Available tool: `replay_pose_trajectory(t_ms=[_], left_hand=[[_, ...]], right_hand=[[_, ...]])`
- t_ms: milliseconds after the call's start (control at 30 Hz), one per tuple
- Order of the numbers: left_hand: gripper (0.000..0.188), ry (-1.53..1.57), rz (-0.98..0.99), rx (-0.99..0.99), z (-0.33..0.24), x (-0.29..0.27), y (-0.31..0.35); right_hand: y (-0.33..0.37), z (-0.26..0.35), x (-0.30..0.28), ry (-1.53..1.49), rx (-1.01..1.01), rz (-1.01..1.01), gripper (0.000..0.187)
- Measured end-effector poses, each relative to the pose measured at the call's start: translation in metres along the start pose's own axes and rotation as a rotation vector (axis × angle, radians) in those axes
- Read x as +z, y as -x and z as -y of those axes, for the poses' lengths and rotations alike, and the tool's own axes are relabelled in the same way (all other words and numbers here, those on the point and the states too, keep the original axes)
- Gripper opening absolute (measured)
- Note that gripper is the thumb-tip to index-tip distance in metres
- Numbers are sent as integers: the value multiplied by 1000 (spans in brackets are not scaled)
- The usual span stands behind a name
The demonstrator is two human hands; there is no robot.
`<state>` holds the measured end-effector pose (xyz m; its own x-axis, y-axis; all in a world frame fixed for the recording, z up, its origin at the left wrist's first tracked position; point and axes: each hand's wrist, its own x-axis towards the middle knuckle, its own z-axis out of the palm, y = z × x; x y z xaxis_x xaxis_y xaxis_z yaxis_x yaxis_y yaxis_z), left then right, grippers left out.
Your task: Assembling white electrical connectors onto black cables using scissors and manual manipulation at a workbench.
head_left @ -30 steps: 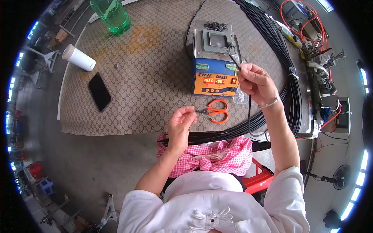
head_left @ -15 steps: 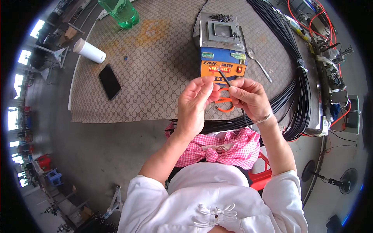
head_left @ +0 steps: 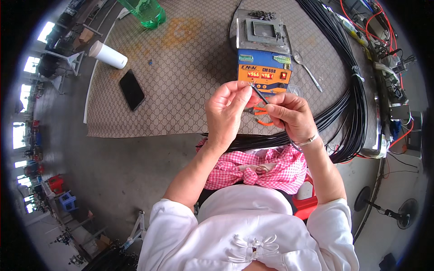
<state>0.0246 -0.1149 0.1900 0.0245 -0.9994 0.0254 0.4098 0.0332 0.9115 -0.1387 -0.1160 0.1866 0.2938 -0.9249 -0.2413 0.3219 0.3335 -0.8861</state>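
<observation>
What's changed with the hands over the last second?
The right hand, still holding the black cable, moved left and nearer the body from beside the orange-and-blue machine. The left hand moved up to the cable's end; whether it grips is unclear. Phone and white tumbler stayed put.

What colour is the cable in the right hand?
The cable is black; it shows best in the head view.

We see black cable (head_left: 259, 94), blue machine (head_left: 262, 56) with orange front (head_left: 275, 82), orange scissor handles (head_left: 264, 123), brown patterned counter (head_left: 181, 90), green bottle (head_left: 145, 12), white tumbler (head_left: 108, 54), pink-and-white checked cloth (head_left: 275, 169)
</observation>
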Motion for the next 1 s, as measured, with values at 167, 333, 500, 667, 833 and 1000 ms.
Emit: replay_pose_trajectory(t_ms=[167, 333, 500, 667, 833, 1000], left_hand=[[14, -19, 0, 3, 0, -2, 0], [12, 62, -44, -31, 0, -1, 1], [13, 406, -18, -170, 12, -3, 1], [16, 432, 1, -203, 21, 0, 3], [17, 301, -18, -158, 16, 7, 12], [16, 296, 2, -85, 23, -7, 17]], right_hand=[[0, -3, -1, -6, 7, 11, 6], [1, -8, 3, -45, 1, -27, 5], [2, -19, 8, -218, 42, -16, 6], [4, -27, 10, -357, 98, 20, 6], [7, -33, 15, -361, 120, 30, 8], [4, -45, 13, 2, -67, -74, 9]])
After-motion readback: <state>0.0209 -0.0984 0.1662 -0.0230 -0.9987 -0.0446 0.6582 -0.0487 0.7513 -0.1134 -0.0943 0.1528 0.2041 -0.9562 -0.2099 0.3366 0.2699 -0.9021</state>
